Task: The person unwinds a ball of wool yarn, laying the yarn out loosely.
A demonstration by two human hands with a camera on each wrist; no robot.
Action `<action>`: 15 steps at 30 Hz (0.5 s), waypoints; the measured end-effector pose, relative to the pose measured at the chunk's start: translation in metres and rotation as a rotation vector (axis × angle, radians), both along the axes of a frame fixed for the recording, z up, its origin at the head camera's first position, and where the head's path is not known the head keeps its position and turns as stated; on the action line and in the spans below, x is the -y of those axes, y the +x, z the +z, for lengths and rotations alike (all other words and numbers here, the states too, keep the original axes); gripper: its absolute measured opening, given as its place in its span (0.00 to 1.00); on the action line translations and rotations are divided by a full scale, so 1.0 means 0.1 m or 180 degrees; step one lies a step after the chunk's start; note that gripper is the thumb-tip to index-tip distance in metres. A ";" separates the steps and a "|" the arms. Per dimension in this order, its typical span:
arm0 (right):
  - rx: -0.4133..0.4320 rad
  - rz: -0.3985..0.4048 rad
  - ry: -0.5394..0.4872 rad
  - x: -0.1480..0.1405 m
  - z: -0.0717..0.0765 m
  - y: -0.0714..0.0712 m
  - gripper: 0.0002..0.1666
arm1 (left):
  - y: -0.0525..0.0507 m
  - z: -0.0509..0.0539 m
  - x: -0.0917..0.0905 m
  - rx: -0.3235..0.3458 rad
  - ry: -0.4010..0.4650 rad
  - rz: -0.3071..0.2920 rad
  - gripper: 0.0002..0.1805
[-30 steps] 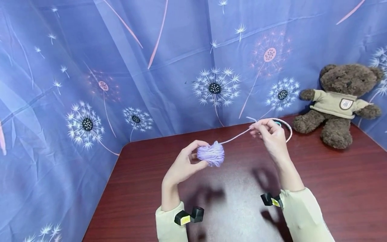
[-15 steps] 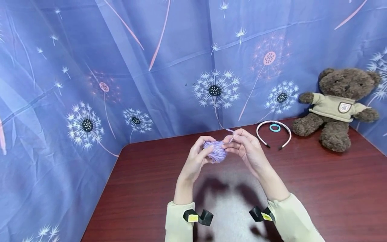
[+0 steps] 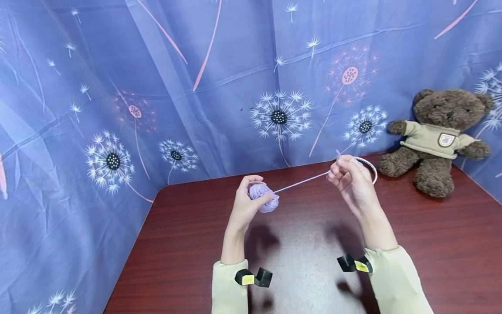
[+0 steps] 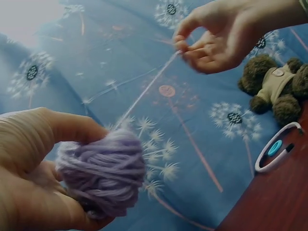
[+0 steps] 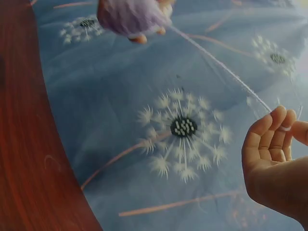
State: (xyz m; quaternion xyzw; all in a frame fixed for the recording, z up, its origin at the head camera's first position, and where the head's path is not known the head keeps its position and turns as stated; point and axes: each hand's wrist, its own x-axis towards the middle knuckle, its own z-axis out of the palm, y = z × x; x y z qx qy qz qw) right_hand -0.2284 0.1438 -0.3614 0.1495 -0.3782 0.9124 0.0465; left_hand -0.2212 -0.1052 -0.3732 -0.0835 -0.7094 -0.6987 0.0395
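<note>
A ball of lilac yarn (image 3: 263,198) is held above the table by my left hand (image 3: 241,209), thumb on the near side and fingers around the far side. From the ball a strand (image 3: 302,182) runs taut up to my right hand (image 3: 354,185), which pinches it between thumb and fingertips; a short end pokes up above them. The left wrist view shows the wound yarn ball (image 4: 108,171) close up in the left hand (image 4: 38,168). In the right wrist view the strand (image 5: 221,67) reaches the curled fingers of the right hand (image 5: 274,163).
A brown teddy bear (image 3: 431,139) in a light shirt sits at the table's back right. Beside it lie a white headband (image 3: 370,168), partly behind the right hand, and a turquoise ring (image 4: 275,147). A blue dandelion-print curtain (image 3: 219,109) hangs behind the dark red table (image 3: 176,244).
Half a second ago the hands were together at the ball; now the right hand has moved right and up, stretching the strand. The left hand has shifted slightly left, and the ball has turned.
</note>
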 end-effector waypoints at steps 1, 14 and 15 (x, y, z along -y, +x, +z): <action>0.0008 -0.0020 -0.0069 -0.03 -0.01 -0.01 0.16 | 0.00 0.00 0.03 0.0008 -0.0013 -0.0040 0.27; 0.0192 -0.0233 -0.1080 -0.54 -0.10 -0.08 0.15 | 0.01 0.04 0.37 -0.0126 -0.0071 0.0118 0.21; 0.0235 -0.0277 -0.1141 -0.59 -0.11 -0.09 0.15 | 0.01 0.05 0.39 -0.0133 -0.0052 0.0185 0.20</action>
